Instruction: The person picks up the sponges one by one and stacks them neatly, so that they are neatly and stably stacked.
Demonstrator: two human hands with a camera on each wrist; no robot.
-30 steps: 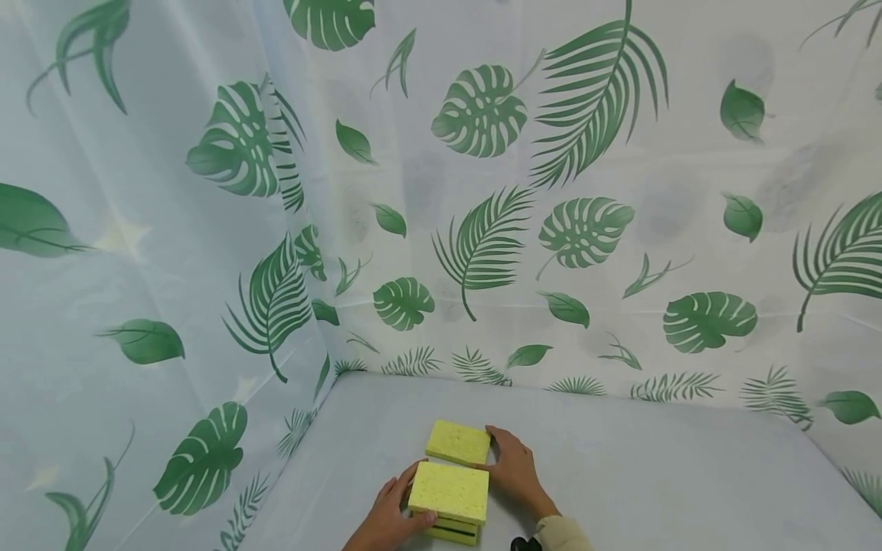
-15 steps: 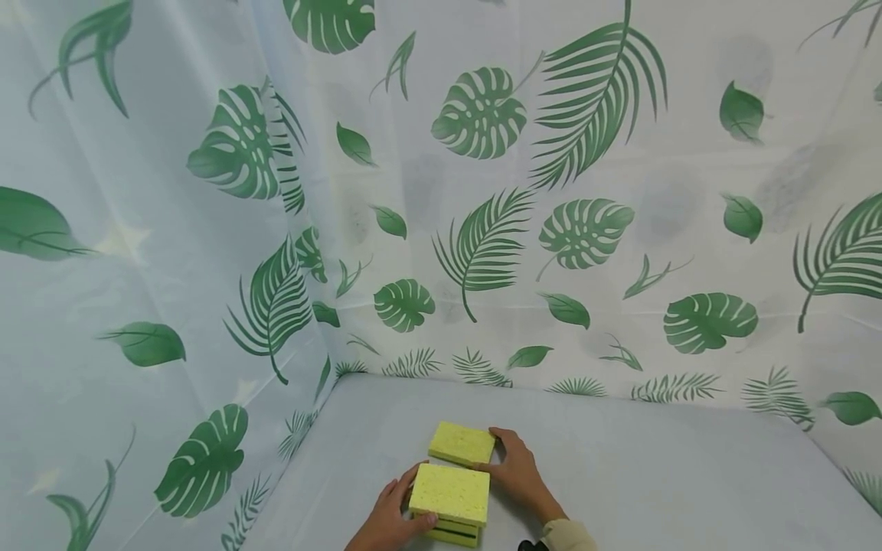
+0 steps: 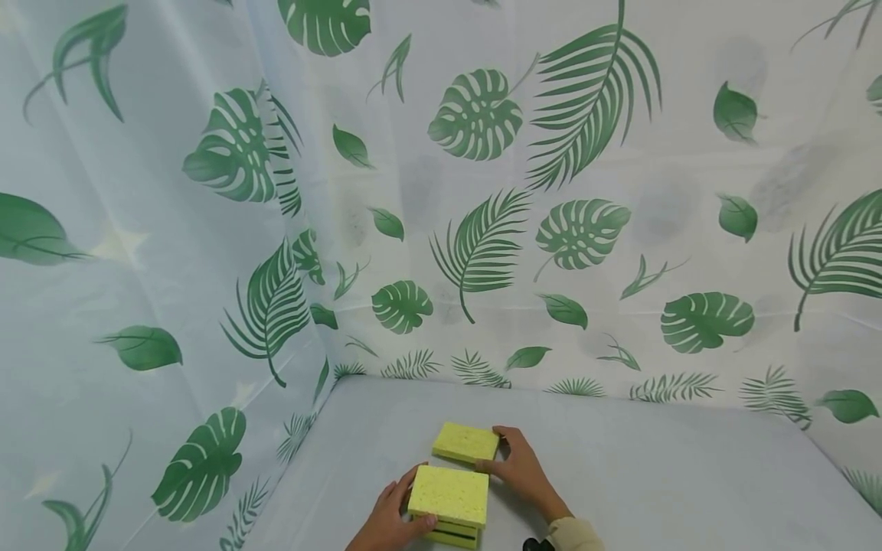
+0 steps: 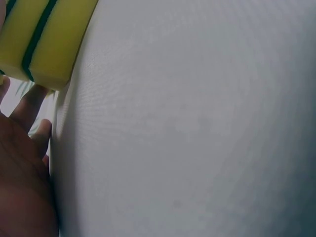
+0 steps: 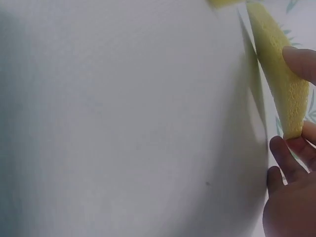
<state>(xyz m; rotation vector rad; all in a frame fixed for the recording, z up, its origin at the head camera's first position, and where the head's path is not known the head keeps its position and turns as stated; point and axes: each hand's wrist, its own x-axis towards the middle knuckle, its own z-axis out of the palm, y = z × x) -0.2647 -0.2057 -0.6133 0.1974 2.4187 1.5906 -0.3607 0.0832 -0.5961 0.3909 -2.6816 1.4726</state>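
A stack of yellow sponges (image 3: 449, 493) with dark green layers stands near the front of the table. My left hand (image 3: 389, 519) grips the stack from its left side, thumb at the front and fingers round the back. In the left wrist view the stack's yellow and green edge (image 4: 57, 42) appears at the top left, above the hand. Just behind the stack is a single yellow sponge (image 3: 465, 442). My right hand (image 3: 521, 468) pinches its right end between thumb and fingers. The right wrist view has this sponge (image 5: 279, 69) tilted, with a shadow on the table beside it.
The pale table (image 3: 654, 474) extends to both sides of the hands. White curtains (image 3: 482, 252) with green leaf prints rise along its back and left edges. A small black object (image 3: 537, 544) shows by the right sleeve (image 3: 575, 534).
The single sponge and my right hand have shifted slightly to the right. My left hand and the stack hold almost the same place.
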